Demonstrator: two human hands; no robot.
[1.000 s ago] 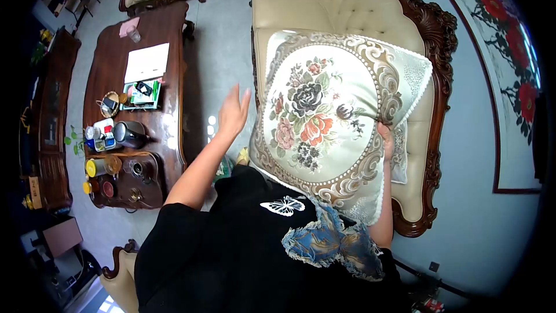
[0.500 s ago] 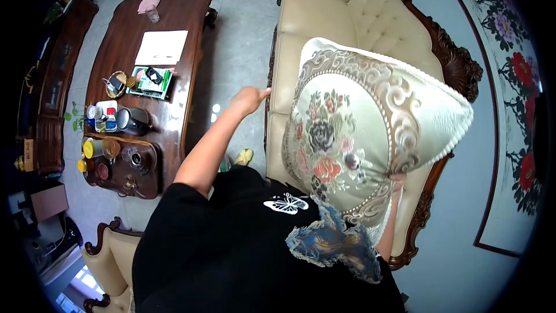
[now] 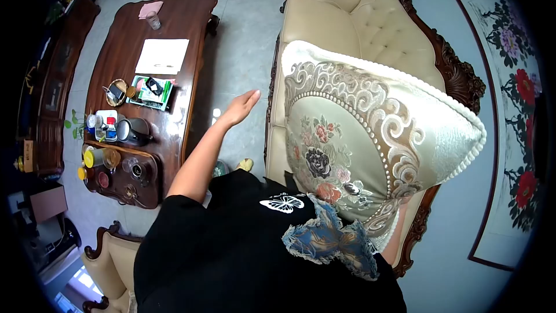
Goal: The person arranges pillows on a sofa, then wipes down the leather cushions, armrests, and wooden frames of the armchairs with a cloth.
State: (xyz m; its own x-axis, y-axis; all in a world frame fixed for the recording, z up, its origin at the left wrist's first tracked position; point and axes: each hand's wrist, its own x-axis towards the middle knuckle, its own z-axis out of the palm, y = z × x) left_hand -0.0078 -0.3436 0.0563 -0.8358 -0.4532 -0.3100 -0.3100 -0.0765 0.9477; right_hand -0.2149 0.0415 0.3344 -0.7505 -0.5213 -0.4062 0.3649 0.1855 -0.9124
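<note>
A large cream cushion (image 3: pixel 347 133) with embroidered flowers, scrollwork and a white corded edge is tilted up over the sofa (image 3: pixel 324 20). My right arm reaches behind the cushion's lower right side. The fabric is bunched in where my right hand (image 3: pixel 403 200) grips its edge; the fingers are mostly hidden. My left hand (image 3: pixel 240 109) is in the air over the gap between sofa and coffee table, apart from the cushion. Its fingers are stretched out and it holds nothing.
On the left is a dark wooden coffee table (image 3: pixel 116 29) bearing white paper (image 3: pixel 162 56), a green-and-white basket (image 3: pixel 150 91), a kettle (image 3: pixel 133 131) and a tea tray (image 3: pixel 152 179). The sofa's carved wooden back (image 3: pixel 454 72) runs along the wall. An armchair (image 3: pixel 119 252) stands at lower left.
My left hand has moved slightly left and down, and its fingers have straightened. The cushion has turned and its top edge tilts closer, with my right hand now more hidden.
</note>
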